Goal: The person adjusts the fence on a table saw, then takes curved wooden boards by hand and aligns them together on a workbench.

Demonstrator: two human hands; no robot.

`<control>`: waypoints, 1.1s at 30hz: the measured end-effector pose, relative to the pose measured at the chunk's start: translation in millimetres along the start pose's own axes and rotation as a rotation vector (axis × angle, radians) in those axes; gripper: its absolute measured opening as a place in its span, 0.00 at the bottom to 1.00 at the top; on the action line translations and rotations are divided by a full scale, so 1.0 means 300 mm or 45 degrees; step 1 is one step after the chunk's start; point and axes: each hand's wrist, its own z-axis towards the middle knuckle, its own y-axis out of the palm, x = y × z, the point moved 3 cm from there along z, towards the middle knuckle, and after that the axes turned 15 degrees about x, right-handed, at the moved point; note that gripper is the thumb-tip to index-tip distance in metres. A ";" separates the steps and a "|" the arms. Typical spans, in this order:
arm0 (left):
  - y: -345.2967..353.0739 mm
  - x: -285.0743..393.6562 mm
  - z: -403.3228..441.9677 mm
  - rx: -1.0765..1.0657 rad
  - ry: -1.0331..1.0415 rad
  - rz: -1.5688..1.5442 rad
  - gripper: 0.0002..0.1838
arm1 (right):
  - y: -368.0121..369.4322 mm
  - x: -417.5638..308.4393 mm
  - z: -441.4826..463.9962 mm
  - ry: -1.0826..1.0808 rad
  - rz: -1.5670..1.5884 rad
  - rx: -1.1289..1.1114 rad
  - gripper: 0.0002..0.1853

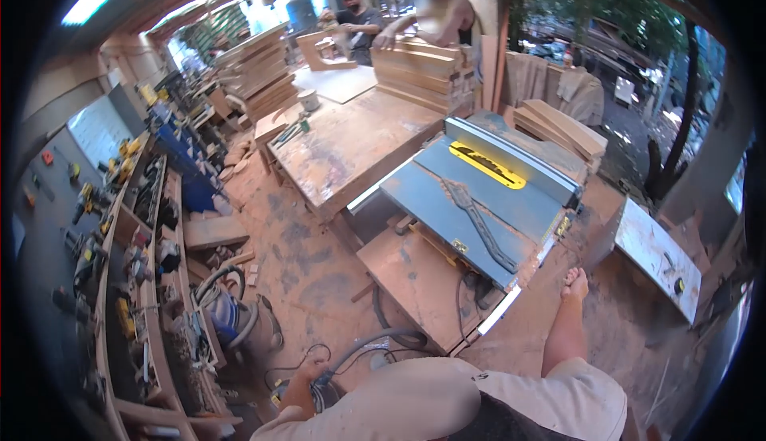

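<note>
My left hand (309,369) is low in the view, its fingers curled beside the end of a dark hose (375,339); what it holds, if anything, is too small to tell. A yellow and black tool (279,394) shows just below that hand. My right hand (574,284) hangs to the right of the table saw, fingers curled in, with nothing visible in them. The blue-grey saw table (447,199) carries a yellow blade insert (487,165), a long fence (515,158) and a dark push stick (483,229) lying across its top.
Behind the saw is a wooden workbench (339,150) with stacked boards (415,74). Two people (459,18) (363,26) are beyond it. Tool shelves (120,281) line the left, near a vacuum (231,317). A white-topped stand (658,257) is at right.
</note>
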 end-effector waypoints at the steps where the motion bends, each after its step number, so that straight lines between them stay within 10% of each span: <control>1: -0.011 0.035 -0.043 0.018 -0.032 -0.023 0.26 | 0.000 0.011 0.001 0.024 -0.064 0.000 0.10; 6: -0.165 0.301 -0.245 0.028 -0.033 -0.033 0.24 | 0.041 0.102 0.088 -0.008 -0.068 -0.004 0.10; 21: -0.232 -0.047 0.109 -0.084 0.016 0.174 0.33 | 0.195 -0.065 0.010 -0.458 -0.019 0.011 0.18; 23: -0.198 -0.116 0.215 -0.073 0.067 0.204 0.33 | 0.202 -0.134 -0.001 -0.596 -0.766 0.064 0.20; 25: -0.192 -0.149 0.314 -0.174 0.007 -0.076 0.30 | 0.168 -0.182 0.100 -1.601 -1.229 -0.178 0.20; 26: -0.211 -0.158 0.338 -0.221 0.025 -0.017 0.30 | 0.135 -0.151 0.038 -0.711 -0.642 -0.199 0.17; 27: -0.221 -0.122 0.347 -0.186 0.071 0.000 0.28 | 0.065 -0.121 0.239 -1.628 -1.164 -0.252 0.20; 28: -0.217 -0.110 0.362 -0.167 0.126 0.024 0.26 | 0.083 -0.172 -0.094 -1.898 -2.172 -0.105 0.19; 30: -0.170 -0.144 0.393 -0.308 0.047 -0.011 0.25 | 0.073 -0.168 -0.518 -1.464 -2.187 0.137 0.17; 33: -0.132 -0.153 0.474 -0.468 -0.115 -0.033 0.25 | -0.250 -0.030 -0.107 -1.337 -2.719 0.218 0.26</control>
